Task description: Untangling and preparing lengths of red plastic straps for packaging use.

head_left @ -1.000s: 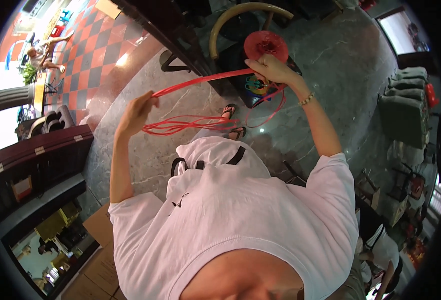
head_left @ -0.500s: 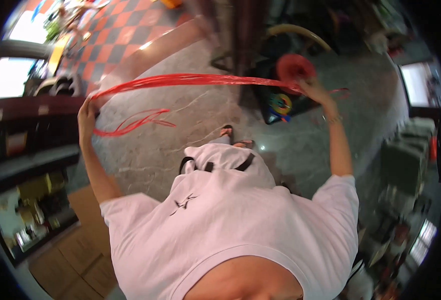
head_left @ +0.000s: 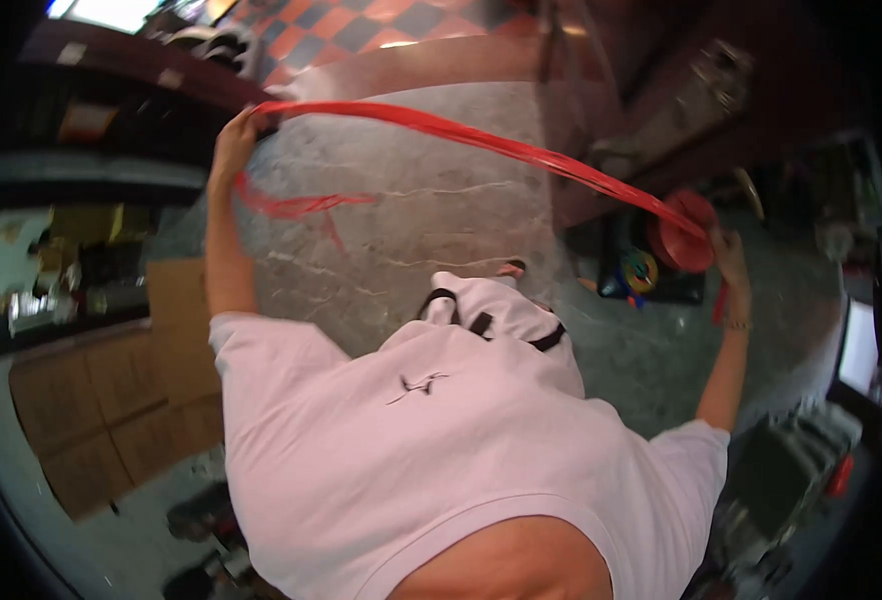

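A bundle of red plastic twine [head_left: 481, 142] stretches between my two hands, sagging slightly and sloping down to the right. At the far left, my left hand [head_left: 233, 145] is closed on one end, and loose red strands [head_left: 301, 207] trail below it. My right hand [head_left: 729, 255] grips the other end, with a short tail hanging beside the wrist. Just behind the right hand is a round red spool-like object [head_left: 683, 232]. Next to that lies a yellow, green and blue round item [head_left: 638, 270] on a black flat surface [head_left: 676, 292].
Stacked cardboard boxes [head_left: 96, 390] stand at left, under a dark shelf [head_left: 111, 75]. A dark reddish piece of furniture [head_left: 661, 110] stands ahead on the right. Grey stone floor [head_left: 391, 230] leads to red and grey checkered tiles [head_left: 361, 35]. A green box-like object [head_left: 786, 460] is at lower right.
My view has turned, so the surroundings have shifted. The right hand now sits lower and farther right, the left hand higher, and the twine slopes. Both hands keep their hold.
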{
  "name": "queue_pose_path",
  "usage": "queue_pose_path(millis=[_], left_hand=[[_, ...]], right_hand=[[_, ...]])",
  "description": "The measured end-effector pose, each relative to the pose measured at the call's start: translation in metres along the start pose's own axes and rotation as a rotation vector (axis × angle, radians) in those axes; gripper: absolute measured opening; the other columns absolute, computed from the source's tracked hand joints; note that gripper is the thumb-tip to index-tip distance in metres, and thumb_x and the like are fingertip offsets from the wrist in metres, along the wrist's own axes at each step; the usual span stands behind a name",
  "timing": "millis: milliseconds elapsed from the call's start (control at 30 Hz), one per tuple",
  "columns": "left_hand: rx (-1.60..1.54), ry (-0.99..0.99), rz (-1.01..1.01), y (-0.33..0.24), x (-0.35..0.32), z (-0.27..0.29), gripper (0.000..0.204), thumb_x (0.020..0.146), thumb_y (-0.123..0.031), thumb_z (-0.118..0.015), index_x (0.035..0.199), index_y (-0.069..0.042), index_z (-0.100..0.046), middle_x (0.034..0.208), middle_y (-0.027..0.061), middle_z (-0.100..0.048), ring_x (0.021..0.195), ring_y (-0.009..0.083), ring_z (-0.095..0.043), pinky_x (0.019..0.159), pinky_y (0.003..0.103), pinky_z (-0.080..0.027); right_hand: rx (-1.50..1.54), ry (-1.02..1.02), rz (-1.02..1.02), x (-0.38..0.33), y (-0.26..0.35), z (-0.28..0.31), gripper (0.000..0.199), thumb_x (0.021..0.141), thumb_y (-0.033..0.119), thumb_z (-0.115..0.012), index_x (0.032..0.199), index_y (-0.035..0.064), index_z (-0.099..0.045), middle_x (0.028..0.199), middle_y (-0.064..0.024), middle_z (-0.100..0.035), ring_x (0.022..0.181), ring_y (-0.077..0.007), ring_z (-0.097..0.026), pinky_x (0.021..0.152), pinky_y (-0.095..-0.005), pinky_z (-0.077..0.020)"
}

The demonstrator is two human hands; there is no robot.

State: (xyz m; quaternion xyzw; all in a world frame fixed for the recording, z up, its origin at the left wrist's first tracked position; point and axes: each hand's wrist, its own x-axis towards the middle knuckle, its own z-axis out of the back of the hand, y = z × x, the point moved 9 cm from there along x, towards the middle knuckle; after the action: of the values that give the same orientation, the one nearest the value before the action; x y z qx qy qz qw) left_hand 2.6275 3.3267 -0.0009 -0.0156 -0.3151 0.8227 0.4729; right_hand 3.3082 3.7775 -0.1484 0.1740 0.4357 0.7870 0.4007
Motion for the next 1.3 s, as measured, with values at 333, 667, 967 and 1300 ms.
queue_pose_path(millis=[333, 667, 967, 1300], left_hand=[[0.201, 0.693, -0.017, -0.054, -0.054, -0.204, 0.045, 0.083, -0.022, -0.058, 0.124, -0.009, -0.046, 0.119, 0.0164, -0.051, 0.106, 0.0305, -0.053, 0.09, 0.037, -0.041], [-0.692, 0.844, -0.426, -0.509, -0.072, -0.341, 0.034, 0.083, -0.009, -0.056, 0.115, -0.003, -0.046, 0.097, 0.0075, -0.06, 0.09, 0.022, -0.057, 0.082, 0.033, -0.043], [-0.44, 0.729, -0.542, -0.513, -0.074, -0.348, 0.016, 0.089, -0.011, -0.041, 0.087, -0.003, -0.055, 0.072, 0.0153, -0.056, 0.067, 0.031, -0.054, 0.061, 0.035, -0.042], [-0.277, 0.833, -0.635, -0.478, -0.082, -0.373, 0.044, 0.082, -0.025, -0.06, 0.117, -0.002, -0.044, 0.104, 0.0195, -0.057, 0.094, 0.0334, -0.057, 0.083, 0.039, -0.043]], right_hand=[[-0.126, -0.021, -0.117, -0.024, 0.086, -0.001, 0.048, 0.082, 0.043, -0.05, 0.061, 0.0008, -0.057, 0.05, -0.0101, -0.05, 0.051, -0.0196, -0.053, 0.054, -0.0357, -0.0404], [-0.355, -0.075, 0.185, -0.044, 0.177, -0.016, 0.044, 0.084, 0.036, -0.047, 0.062, -0.0003, -0.059, 0.057, -0.0188, -0.053, 0.054, -0.0343, -0.055, 0.052, -0.0411, -0.0419], [-0.189, 0.055, 0.105, -0.061, 0.124, 0.019, 0.053, 0.086, 0.041, -0.043, 0.055, 0.0008, -0.058, 0.049, -0.0165, -0.049, 0.049, -0.0315, -0.053, 0.052, -0.038, -0.0428], [-0.568, -0.075, 0.167, -0.06, 0.105, 0.048, 0.039, 0.079, 0.036, -0.051, 0.062, 0.0025, -0.063, 0.06, -0.018, -0.058, 0.062, -0.0349, -0.06, 0.056, -0.0431, -0.0478]])
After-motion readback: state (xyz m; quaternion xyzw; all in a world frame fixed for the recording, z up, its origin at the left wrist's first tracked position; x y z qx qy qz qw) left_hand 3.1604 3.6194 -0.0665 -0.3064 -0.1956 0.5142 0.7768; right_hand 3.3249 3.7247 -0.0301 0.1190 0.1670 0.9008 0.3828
